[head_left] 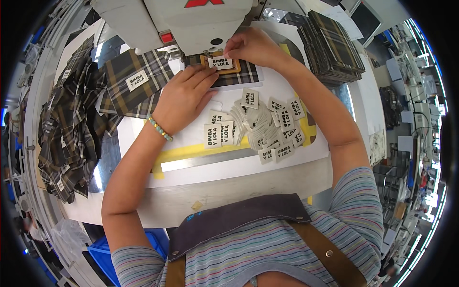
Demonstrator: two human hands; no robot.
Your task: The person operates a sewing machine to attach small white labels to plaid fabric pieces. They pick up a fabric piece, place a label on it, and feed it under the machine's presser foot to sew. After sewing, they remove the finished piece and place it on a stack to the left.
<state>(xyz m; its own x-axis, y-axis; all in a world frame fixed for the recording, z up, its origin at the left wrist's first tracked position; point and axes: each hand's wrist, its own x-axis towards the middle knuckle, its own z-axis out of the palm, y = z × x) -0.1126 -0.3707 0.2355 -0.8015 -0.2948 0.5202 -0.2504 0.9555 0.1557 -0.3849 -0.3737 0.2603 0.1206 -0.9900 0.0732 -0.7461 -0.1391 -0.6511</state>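
Observation:
Under the head of a white sewing machine [203, 24], a white label with dark lettering [220, 62] lies inside a tan frame [232, 71] on dark plaid fabric [247, 74]. My left hand [184, 95] lies over the fabric, its extended fingertips at the label's left edge. At the label's upper right corner, my right hand [256, 48] has thumb and forefinger pinched together; whether anything is between them is too small to tell. Close below the hands, a heap of matching labels [260, 122] spreads over the white tabletop, with a few more labels [219, 134] at its left.
Plaid pieces with labels [136, 81] overlap left of the machine, beside a hanging pile of plaid fabric [69, 129]. A tall stack of plaid pieces [330, 45] stands at the back right. Yellow tape [191, 150] borders the work surface. A blue bin [103, 253] sits below the table's left.

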